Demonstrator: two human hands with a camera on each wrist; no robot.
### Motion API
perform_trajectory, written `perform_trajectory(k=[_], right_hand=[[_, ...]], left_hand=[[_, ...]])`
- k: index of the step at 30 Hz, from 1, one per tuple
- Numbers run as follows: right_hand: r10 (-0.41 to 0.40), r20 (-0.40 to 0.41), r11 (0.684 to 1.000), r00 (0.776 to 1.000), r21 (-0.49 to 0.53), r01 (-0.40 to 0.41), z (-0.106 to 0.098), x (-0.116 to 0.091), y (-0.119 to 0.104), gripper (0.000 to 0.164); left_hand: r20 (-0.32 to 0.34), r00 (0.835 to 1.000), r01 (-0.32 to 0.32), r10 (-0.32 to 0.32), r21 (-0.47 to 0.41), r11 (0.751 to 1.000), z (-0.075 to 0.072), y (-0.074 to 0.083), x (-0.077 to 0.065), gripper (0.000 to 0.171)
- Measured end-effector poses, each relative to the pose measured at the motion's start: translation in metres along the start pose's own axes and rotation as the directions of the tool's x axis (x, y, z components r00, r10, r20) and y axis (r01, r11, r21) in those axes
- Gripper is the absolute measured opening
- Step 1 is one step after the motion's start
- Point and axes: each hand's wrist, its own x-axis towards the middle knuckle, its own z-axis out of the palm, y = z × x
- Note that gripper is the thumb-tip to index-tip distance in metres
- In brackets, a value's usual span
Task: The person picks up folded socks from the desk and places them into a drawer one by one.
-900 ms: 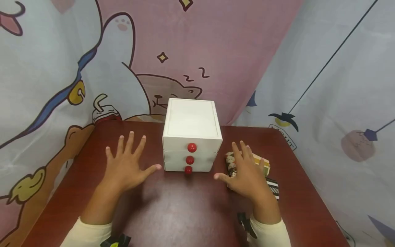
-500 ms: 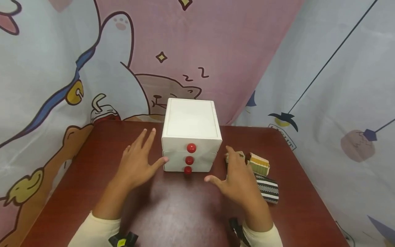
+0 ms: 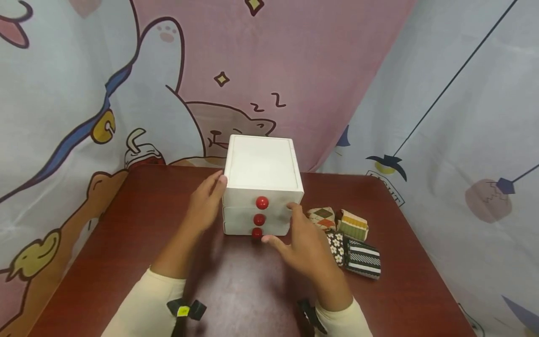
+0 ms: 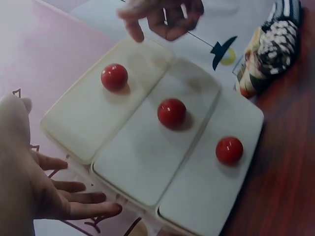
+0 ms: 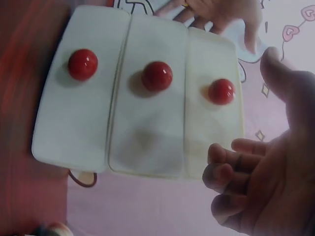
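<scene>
In the head view I have the left hand (image 3: 206, 201) on the left flank of the white drawer cabinet (image 3: 263, 161), fingers long and wrapped around nothing; I can't fairly tell from here whether its fingertips touch that side. The right hand (image 3: 309, 243) is by the cabinet's front right corner, thumb and forefinger well apart, nothing between them. Ahead and to the left of it I see the top red knob (image 3: 262, 202), the middle red knob (image 3: 258, 219) and the bottom red knob (image 3: 257, 232). Just right of that hand, four rolls lie on the table (image 3: 248, 299): the flowered roll (image 3: 337, 246) nearest, the striped roll (image 3: 363, 258) beside it, the argyle roll (image 3: 322, 217) and the yellow-green roll (image 3: 353, 225) beyond. On the left wrist camera I get the left hand's fingers spread, thumb apart, beside the ends of three drawer fronts, with the right hand across from it. On the right wrist camera I read the right hand's fingers as loosely bent and holding nothing, its thumb apart, the left hand opposite.
</scene>
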Motion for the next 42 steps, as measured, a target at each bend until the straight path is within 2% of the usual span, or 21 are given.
perform_trajectory(k=[2, 4, 6, 8, 11, 14, 23, 28, 33, 37, 42], right_hand=[[-0.024, -0.027, 1.0, 0.999, -0.004, 0.024, 0.005, 0.004, -0.003, 0.093], [-0.031, -0.057, 1.0, 0.998, 0.004, 0.031, 0.011, 0.008, -0.006, 0.082], [-0.015, -0.09, 0.999, 0.996, 0.035, 0.018, 0.017, 0.012, -0.011, 0.07], [0.022, -0.115, 0.996, 0.993, 0.092, -0.011, 0.023, 0.016, -0.016, 0.058], [0.091, -0.145, 0.984, 0.985, 0.166, -0.067, 0.031, 0.02, -0.024, 0.046], [0.125, -0.196, 0.977, 0.972, 0.194, -0.087, 0.037, 0.024, -0.031, 0.042], [0.125, -0.371, 0.98, 0.92, 0.19, -0.056, 0.05, 0.03, -0.042, 0.037], [0.161, -0.417, 0.976, 0.894, 0.204, -0.08, 0.056, 0.032, -0.045, 0.035], [0.193, -0.431, 0.966, 0.881, 0.241, -0.094, 0.062, 0.034, -0.048, 0.035], [0.156, -0.477, 0.975, 0.865, 0.214, -0.058, 0.068, 0.036, -0.048, 0.034], [0.06, -0.556, 0.994, 0.829, 0.112, 0.003, 0.071, 0.038, -0.046, 0.035]], left_hand=[[0.034, 0.996, 0.086, -0.082, -0.137, 0.987, 0.002, 0.006, 0.005, 0.064], [0.063, 0.986, 0.163, -0.152, -0.267, 0.95, 0.004, 0.01, 0.009, 0.063], [0.084, 0.976, 0.217, -0.2, -0.361, 0.907, 0.005, 0.012, 0.012, 0.062], [0.09, 0.968, 0.251, -0.235, -0.396, 0.883, 0.005, 0.013, 0.013, 0.061], [0.093, 0.958, 0.284, -0.27, -0.412, 0.866, 0.006, 0.014, 0.013, 0.061], [0.096, 0.949, 0.311, -0.3, -0.423, 0.851, 0.006, 0.013, 0.012, 0.061], [0.113, 0.944, 0.327, -0.311, -0.457, 0.827, 0.011, 0.008, 0.011, 0.063], [0.136, 0.945, 0.325, -0.297, -0.473, 0.819, 0.01, 0.008, 0.01, 0.062], [0.147, 0.945, 0.326, -0.292, -0.478, 0.815, 0.009, 0.008, 0.01, 0.063], [0.146, 0.945, 0.326, -0.292, -0.478, 0.815, 0.008, 0.007, 0.01, 0.063], [0.146, 0.945, 0.325, -0.292, -0.484, 0.813, 0.007, 0.007, 0.012, 0.064]])
